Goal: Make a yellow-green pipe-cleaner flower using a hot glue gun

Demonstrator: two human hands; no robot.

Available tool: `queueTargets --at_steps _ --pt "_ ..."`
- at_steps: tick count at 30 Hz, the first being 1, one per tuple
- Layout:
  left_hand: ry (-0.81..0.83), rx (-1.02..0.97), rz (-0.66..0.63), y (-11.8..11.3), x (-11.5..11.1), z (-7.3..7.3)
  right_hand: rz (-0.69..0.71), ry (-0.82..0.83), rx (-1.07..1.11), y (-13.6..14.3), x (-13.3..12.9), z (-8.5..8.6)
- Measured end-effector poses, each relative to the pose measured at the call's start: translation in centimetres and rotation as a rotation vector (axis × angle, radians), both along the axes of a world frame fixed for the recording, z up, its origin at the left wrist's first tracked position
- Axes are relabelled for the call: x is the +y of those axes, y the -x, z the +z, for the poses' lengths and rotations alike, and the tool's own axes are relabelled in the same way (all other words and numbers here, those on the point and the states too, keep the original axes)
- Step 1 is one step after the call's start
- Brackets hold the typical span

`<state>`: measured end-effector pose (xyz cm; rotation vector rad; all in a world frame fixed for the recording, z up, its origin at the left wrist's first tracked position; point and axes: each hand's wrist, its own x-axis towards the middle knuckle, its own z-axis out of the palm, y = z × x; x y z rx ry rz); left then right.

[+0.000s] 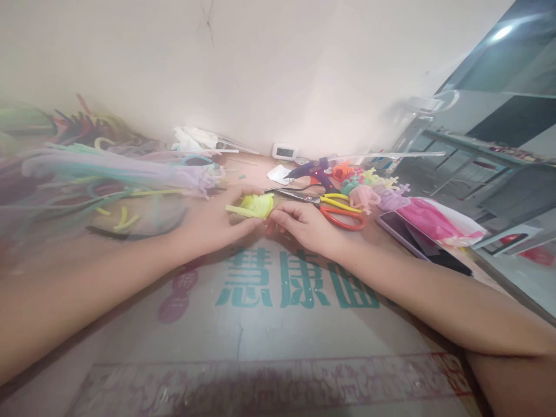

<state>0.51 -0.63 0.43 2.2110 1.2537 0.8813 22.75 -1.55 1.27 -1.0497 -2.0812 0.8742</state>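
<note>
Over the printed desk (278, 341), our left grip (211, 223) is clamped on the yellow bundle (259, 204), our right grip (306, 229) pinched together at its edge, and we want light, even pressure so nothing flattens.

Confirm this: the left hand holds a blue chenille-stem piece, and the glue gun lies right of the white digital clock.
Wrong colour: the head view shows the left hand holding a yellow chenille-stem piece. The glue gun does lie right of the white digital clock.
</note>
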Motion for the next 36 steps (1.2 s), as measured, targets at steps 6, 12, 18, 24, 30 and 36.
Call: queueTargets --at_steps 6,12,18,24,30,36 --pt "-0.016 0.023 0.001 -0.01 0.11 -0.02 -0.01 0.06 0.102 0.07 0.3 -0.5" --pt "-0.032 0.043 -0.021 0.17 0.27 -0.25 -0.006 0.11 0.158 0.17 0.44 -0.64" --pt "-0.028 0.06 -0.019 0.11 0.24 -0.06 0.021 0.089 0.124 0.03 0.21 -0.27" --pt "-0.043 0.036 -0.03 0.14 0.32 -0.14 0.056 0.065 0.08 0.04 0.04 -0.08" --pt "-0.109 0.055 -0.136 0.46 0.7 -0.55 0.044 0.075 0.086 0.19 -0.13 -0.13" --pt "-0.043 -0.033 -0.088 0.46 0.77 -0.76 -0.025 0.108 0.158 -0.02 0.09 -0.56"
